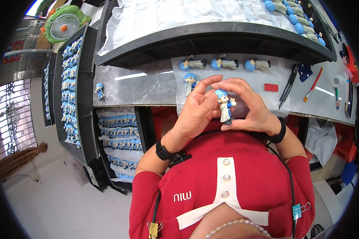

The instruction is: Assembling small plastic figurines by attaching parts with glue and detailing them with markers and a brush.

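Observation:
A small figurine (224, 108) with blue hair, a cream cape and blue clothes stands upright between my hands, over the near edge of the bench. My right hand (254, 106) grips it, thumb at the dark base and fingertips near the head. My left hand (194, 110) is curled at its other side, thumb against the head; its other fingers are partly hidden. Just behind my left hand, a similar figurine (190, 79) lies on the white sheet (281, 75). Beyond it lies a row of three more: a left figurine (193, 63), a middle figurine (224, 63) and a right figurine (257, 65).
A big black tray (211, 34) with white lining spans the back; blue-haired figurines (301, 24) fill its right end. Tweezers (289, 85), a red block (271, 87) and a brush (313, 84) lie right. Left are a lone figurine (99, 91), filled racks (87, 67) and a green fan (64, 26).

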Demonstrator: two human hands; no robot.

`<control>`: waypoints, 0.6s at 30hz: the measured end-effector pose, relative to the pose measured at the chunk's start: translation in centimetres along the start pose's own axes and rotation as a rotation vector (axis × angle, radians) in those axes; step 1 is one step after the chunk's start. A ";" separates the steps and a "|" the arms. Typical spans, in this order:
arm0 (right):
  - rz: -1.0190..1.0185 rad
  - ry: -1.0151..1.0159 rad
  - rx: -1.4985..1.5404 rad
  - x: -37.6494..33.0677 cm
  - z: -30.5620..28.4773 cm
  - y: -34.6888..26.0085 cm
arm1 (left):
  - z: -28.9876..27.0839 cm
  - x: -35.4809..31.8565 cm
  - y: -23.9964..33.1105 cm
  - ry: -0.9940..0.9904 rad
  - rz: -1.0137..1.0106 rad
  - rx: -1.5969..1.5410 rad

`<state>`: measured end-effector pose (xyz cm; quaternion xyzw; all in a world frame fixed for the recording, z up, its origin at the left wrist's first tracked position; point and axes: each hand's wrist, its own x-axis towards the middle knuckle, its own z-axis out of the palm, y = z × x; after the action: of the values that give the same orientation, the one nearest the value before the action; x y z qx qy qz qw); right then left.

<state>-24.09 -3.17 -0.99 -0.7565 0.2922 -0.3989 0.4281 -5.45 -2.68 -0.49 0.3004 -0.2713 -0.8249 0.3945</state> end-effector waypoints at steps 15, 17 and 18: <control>-0.066 0.041 -0.066 0.0 0.1 0.0 | 0.0 -0.1 -0.3 -0.031 -0.029 -0.072; -0.047 0.065 -0.054 0.0 0.2 0.0 | -0.3 -0.1 -0.7 -0.030 0.011 -0.004; -0.046 0.065 -0.053 0.0 0.2 0.0 | -0.1 0.0 -0.7 -0.027 0.052 0.064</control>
<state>-23.94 -3.10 -1.04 -0.7609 0.2988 -0.4249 0.3888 -5.73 -2.31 -1.06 0.2946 -0.3107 -0.8093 0.4022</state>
